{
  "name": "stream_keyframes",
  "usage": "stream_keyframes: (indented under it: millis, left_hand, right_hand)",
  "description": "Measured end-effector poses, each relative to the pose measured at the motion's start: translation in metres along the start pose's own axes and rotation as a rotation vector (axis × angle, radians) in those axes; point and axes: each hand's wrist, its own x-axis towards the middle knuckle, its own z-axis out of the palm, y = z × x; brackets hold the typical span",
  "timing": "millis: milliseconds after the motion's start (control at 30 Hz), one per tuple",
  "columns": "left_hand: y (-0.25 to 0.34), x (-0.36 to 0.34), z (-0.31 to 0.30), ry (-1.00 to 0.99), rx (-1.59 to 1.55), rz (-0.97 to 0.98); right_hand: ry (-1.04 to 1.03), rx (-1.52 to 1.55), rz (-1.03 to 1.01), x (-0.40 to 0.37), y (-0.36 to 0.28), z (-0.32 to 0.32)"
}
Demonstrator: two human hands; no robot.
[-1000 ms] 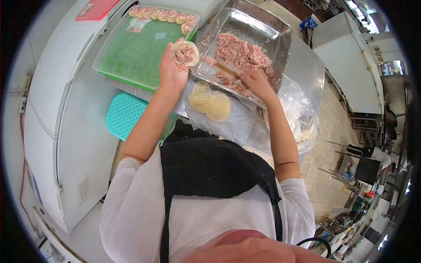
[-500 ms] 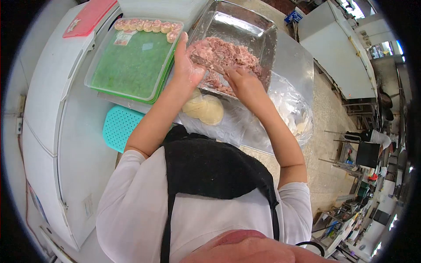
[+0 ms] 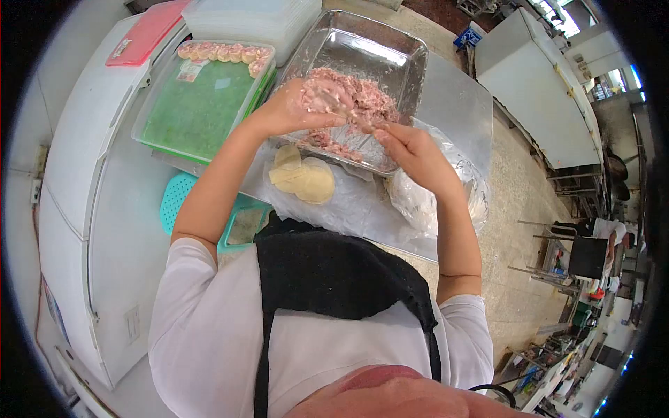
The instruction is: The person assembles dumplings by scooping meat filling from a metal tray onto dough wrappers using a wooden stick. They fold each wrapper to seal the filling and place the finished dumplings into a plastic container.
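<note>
Here our left hand (image 3: 293, 110) cups a filled dumpling wrapper (image 3: 320, 93) over the meat tray (image 3: 390, 49). Our right hand (image 3: 412, 150), fingers pinched on something we cannot make out, sits just right of it.

Left hand (image 3: 291, 111) and right hand (image 3: 412, 150) hover above tray (image 3: 380, 49).

No legible text anywhere at this resolution. Print is present but too small or blurred to read: a white-and-red label (image 3: 187, 70) on the clear tray (image 3: 143, 122) lid, a white sticker (image 3: 121, 48) on the red lid (image 3: 150, 28), and a pale sticker (image 3: 132, 322) on the white chest unit (image 3: 77, 209) to the left. A blue sign (image 3: 462, 38) past the counter (image 3: 456, 97) shows white marks, also unreadable.
</note>
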Motion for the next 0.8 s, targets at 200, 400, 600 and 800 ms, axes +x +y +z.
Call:
stream_keyframes:
  millis: [200,400,600,800]
  left_hand:
    - [-0.007,0.011,0.017,-0.089,0.419,0.106]
    - [-0.041,0.021,0.032,0.225,0.291,-0.249]
    - [-0.044,0.008,0.043,0.33,0.491,-0.349]
    - [-0.001,-0.001,0.022,0.213,0.329,0.104]
  right_hand:
    - [-0.011,-0.029,-0.203,0.015,0.071,0.002]
    - [0.375,-0.582,-0.305,0.006,0.057,0.011]
    - [0.129,-0.823,0.132,0.019,0.131,-0.001]
    - [0.247,-0.102,-0.013,-0.011,0.06,-0.023]
